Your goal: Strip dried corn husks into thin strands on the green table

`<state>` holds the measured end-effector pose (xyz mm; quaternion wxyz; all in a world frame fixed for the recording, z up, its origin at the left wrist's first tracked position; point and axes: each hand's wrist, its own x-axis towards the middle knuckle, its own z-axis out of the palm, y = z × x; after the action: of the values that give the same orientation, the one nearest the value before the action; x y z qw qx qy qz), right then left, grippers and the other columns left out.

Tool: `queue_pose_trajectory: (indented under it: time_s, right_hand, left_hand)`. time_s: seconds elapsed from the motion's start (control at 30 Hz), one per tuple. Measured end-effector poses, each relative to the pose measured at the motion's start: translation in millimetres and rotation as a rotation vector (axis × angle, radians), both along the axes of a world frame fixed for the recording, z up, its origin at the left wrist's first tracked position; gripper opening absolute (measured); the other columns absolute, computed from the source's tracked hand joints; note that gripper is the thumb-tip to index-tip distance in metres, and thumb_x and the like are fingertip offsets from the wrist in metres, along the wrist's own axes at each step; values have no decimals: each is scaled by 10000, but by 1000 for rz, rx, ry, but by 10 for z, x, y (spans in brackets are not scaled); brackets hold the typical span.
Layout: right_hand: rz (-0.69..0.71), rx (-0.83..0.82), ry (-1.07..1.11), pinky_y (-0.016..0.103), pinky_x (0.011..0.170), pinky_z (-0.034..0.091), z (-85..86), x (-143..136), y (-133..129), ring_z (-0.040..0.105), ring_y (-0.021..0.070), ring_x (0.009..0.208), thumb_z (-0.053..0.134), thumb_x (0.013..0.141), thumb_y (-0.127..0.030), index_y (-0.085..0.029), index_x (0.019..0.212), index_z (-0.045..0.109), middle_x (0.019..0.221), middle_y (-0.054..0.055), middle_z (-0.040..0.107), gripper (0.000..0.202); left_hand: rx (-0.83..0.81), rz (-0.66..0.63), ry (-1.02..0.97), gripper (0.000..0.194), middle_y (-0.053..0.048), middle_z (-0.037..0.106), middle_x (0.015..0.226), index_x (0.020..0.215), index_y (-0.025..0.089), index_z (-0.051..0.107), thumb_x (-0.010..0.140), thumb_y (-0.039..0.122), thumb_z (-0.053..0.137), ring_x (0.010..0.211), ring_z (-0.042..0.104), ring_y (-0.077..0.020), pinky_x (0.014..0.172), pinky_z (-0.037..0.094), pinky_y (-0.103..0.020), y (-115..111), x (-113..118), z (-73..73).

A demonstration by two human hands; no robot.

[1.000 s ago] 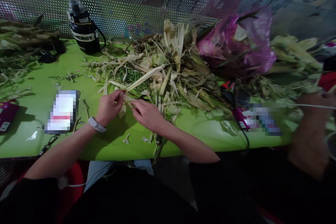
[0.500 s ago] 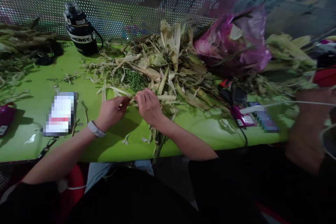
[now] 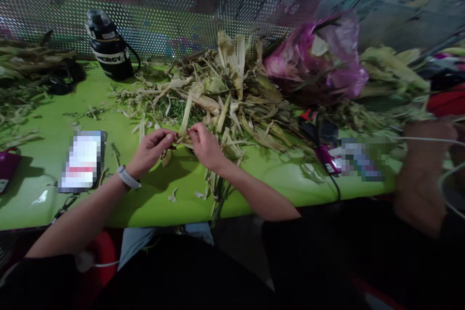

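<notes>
Between my two hands is a pale, dry strip of corn husk (image 3: 186, 115), one end pointing up toward the pile. My left hand (image 3: 152, 149), with a white band at the wrist, pinches the strip's lower part between thumb and finger. From the other side my right hand (image 3: 206, 147) pinches the same piece, its fingertips close to the left ones. Just beyond them lies a heap of dried corn husks (image 3: 267, 123) with thin green stems (image 3: 173, 109) in it. A tied-looking bundle of stems (image 3: 217, 193) hangs toward the table's front edge below my right hand.
A dark bottle (image 3: 112, 55) stands at the back left of the green table (image 3: 145, 203). A phone (image 3: 83, 160) lies left of my hands. At right are a purple plastic bag (image 3: 348, 75), a purple device (image 3: 330, 159) with a cable, and another person's arm (image 3: 421, 174).
The husk strip now stands up between my hands, where before it lay low. My left hand has shifted slightly left and its fingers show more. The view has moved a little.
</notes>
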<state>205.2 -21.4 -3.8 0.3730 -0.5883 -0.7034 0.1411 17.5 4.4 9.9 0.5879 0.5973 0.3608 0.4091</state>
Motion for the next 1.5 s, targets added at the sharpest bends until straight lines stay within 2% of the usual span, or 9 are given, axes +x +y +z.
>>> queue_pose_trajectory:
  time_s: [0.23, 0.4, 0.57, 0.77, 0.93, 1.17, 1.3, 1.4, 1.5]
  right_hand:
    - [1, 16, 20, 296, 665, 415, -34, -42, -20, 617, 204, 766, 326, 998, -391, -197, 974, 490, 873, 84, 655, 255]
    - [-13, 33, 38, 289, 674, 418, -65, -51, -10, 613, 193, 763, 335, 995, -383, -195, 971, 500, 867, 77, 659, 252]
    - [47, -37, 43, 290, 669, 428, 0, -9, 3, 623, 191, 753, 371, 990, -412, -175, 1040, 526, 883, 79, 665, 287]
    - [90, -150, -62, 277, 594, 444, 147, 62, 2, 648, 189, 708, 564, 882, -563, -169, 1408, 366, 950, 86, 671, 686]
    - [-16, -115, -239, 295, 602, 461, 142, 16, -57, 669, 222, 734, 587, 868, -555, -194, 1473, 335, 991, 103, 705, 748]
    - [6, -32, -343, 289, 572, 479, 91, -34, -92, 644, 202, 692, 544, 901, -534, -180, 1531, 217, 1096, 140, 697, 793]
    - [-4, 54, -447, 270, 489, 475, 83, -1, -64, 601, 157, 638, 533, 940, -380, -237, 1530, 249, 1203, 150, 628, 670]
    - [-18, 274, -588, 345, 727, 558, 48, -17, -69, 641, 201, 906, 475, 956, -176, -272, 1358, 518, 1296, 123, 580, 415]
    - [-48, 473, -665, 481, 1047, 433, 12, -40, -79, 532, 252, 1210, 499, 944, -151, -227, 1100, 670, 1299, 104, 595, 243]
  left_hand:
    - [-255, 1, -178, 302, 7, 687, 795, 883, 190, 732, 624, 274, 863, 691, 594, -89, 677, 483, -216, -38, 55, -24]
    - [-201, -24, -158, 246, -7, 714, 855, 883, 197, 720, 685, 299, 824, 776, 635, -113, 746, 502, -236, -32, 57, -56]
    - [-32, -26, 11, 227, -14, 680, 805, 903, 173, 706, 767, 349, 754, 704, 580, -106, 653, 453, -224, 13, 11, -2]
    - [101, -31, 109, 236, -11, 638, 776, 874, 157, 662, 809, 381, 701, 706, 555, -118, 652, 438, -241, 112, -43, 19]
    - [79, -47, 99, 245, -8, 630, 775, 868, 155, 652, 808, 386, 706, 709, 554, -117, 658, 442, -241, 86, -18, -15]
    - [-67, 84, -64, 295, -10, 643, 825, 848, 153, 644, 741, 399, 767, 779, 591, -113, 743, 488, -239, 40, 39, -51]
    - [-145, 212, -53, 300, 16, 597, 722, 810, 164, 607, 736, 408, 765, 630, 555, -95, 574, 473, -217, 116, -15, -19]
    - [-171, 251, 4, 283, 28, 552, 651, 778, 162, 592, 756, 400, 744, 528, 476, -69, 461, 387, -185, 126, -32, 6]
    - [-189, 214, 19, 311, 28, 535, 658, 751, 159, 575, 745, 418, 747, 533, 471, -67, 467, 398, -182, 101, -18, 13]
